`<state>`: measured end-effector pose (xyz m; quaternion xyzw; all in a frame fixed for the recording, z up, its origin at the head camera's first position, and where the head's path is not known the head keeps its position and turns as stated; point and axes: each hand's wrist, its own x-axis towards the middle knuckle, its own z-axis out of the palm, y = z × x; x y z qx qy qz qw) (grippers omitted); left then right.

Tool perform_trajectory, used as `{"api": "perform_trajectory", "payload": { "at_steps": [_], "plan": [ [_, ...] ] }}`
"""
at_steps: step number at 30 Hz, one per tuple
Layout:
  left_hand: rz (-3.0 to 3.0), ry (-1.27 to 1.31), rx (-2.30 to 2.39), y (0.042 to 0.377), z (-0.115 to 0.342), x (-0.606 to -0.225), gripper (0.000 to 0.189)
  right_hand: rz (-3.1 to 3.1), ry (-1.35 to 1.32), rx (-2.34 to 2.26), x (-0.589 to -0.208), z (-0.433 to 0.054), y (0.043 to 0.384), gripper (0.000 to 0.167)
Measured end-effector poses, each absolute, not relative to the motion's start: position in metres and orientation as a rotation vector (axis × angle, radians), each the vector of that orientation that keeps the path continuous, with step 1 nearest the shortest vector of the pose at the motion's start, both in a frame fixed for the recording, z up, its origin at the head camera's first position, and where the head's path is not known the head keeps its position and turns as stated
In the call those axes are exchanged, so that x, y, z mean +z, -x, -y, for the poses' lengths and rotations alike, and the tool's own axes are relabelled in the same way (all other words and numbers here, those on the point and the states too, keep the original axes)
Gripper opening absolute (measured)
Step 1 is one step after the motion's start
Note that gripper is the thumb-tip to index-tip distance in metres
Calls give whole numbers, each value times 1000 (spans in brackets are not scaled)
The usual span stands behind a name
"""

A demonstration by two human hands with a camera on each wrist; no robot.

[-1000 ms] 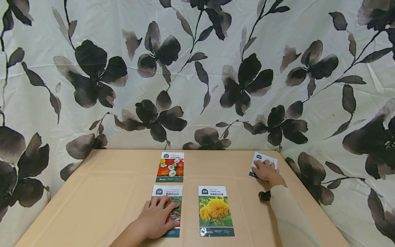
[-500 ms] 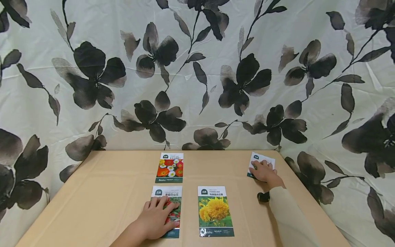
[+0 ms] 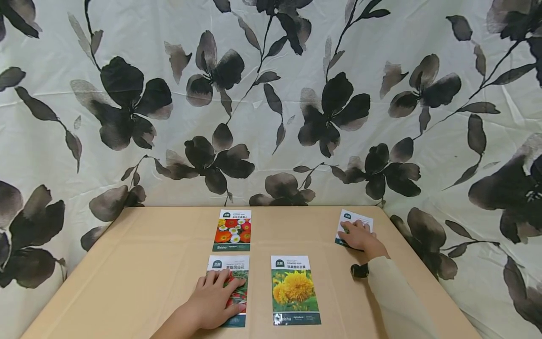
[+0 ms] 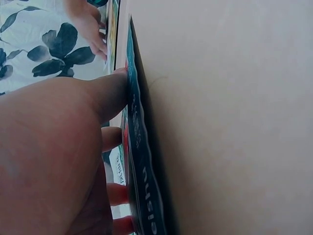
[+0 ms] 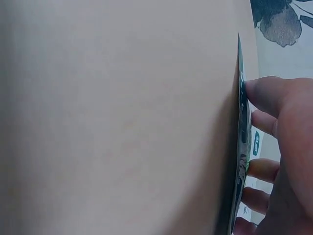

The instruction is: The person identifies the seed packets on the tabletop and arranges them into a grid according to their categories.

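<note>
My left hand (image 3: 214,300) rests spread on a seed packet (image 3: 228,261) with red flowers, near the table's front. In the left wrist view its thumb and fingertips press on the packet's face (image 4: 142,161), whose lower edge lifts slightly off the table. At the far right, my right hand (image 3: 362,238) lies over another seed packet (image 3: 346,217), white on top with a dark green base, turned a little askew. Its thumb and fingertips touch that packet's face (image 5: 242,117) in the right wrist view. The hand covers most of this packet's picture.
A packet with a yellow flower (image 3: 296,289) lies right of the left hand. Behind the left hand's packet is one with red, orange and white flowers (image 3: 233,230). The tan table (image 3: 148,263) ends at a floral curtain (image 3: 271,117). A black band (image 3: 360,270) sits by the right wrist.
The right hand has slid its packet slightly to the left along the far side of the table. The left hand and the other packets hold their places; the view has shifted a little.
</note>
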<state>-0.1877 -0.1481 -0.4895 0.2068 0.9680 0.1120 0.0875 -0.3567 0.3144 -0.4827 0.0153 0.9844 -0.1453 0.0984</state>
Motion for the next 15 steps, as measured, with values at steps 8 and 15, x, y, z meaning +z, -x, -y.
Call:
{"api": "perform_trajectory", "payload": {
  "at_steps": [8, 15],
  "plan": [
    [-2887, -612, 319, 183, 148, -488, 65, -2921, -55, -427, -486, -309, 353, 62],
    [-2890, -617, 318, 178, 147, -487, 63, -2918, -36, -434, -489, -307, 350, 63]
  ]
}}
